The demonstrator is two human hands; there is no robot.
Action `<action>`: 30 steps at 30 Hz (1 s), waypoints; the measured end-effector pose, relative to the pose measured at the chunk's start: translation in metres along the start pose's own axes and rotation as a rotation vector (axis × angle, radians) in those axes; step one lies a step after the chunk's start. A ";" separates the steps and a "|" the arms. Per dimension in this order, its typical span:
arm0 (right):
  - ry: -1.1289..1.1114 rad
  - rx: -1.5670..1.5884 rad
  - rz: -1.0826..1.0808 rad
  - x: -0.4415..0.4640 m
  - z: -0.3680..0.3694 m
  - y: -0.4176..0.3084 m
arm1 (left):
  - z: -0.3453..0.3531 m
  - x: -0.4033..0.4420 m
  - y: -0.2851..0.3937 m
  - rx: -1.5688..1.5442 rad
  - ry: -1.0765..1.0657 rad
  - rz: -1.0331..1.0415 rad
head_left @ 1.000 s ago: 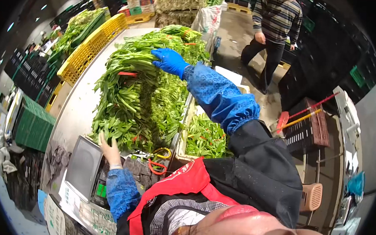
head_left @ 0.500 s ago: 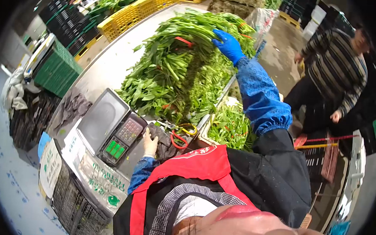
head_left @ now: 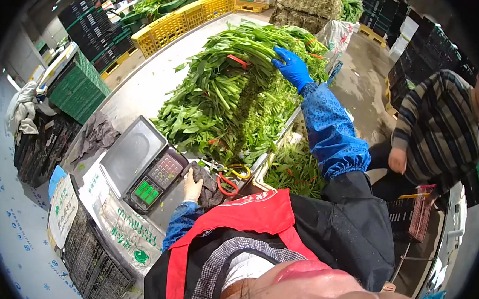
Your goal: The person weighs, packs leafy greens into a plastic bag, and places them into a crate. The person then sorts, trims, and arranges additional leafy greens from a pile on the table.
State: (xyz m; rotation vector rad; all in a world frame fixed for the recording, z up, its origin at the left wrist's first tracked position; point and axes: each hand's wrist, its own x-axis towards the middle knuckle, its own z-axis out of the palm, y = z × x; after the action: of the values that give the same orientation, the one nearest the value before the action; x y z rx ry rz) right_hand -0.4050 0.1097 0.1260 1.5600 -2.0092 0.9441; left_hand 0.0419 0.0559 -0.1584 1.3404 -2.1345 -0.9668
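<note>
My right hand (head_left: 292, 68), fingers parted, touches leafy greens (head_left: 248, 47) whose long axis runs leftward from it, tips pointing away; I cannot tell whether my left hand (head_left: 193, 185) grips.

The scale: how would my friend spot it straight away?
Find the white table with the big heap of greens. At the heap's near end, beside the person's left hand, sits the scale. Nothing else nearby has a flat grey tray and a glowing green display.
</note>
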 end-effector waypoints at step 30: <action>-0.001 0.004 -0.024 0.000 -0.004 -0.004 | -0.006 -0.006 0.014 -0.011 0.017 -0.018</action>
State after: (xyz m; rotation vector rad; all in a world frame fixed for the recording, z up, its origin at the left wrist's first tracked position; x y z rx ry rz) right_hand -0.4012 0.1119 0.1293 1.5836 -1.9860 0.9384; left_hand 0.0404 0.0629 -0.1442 1.3601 -2.1051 -0.9697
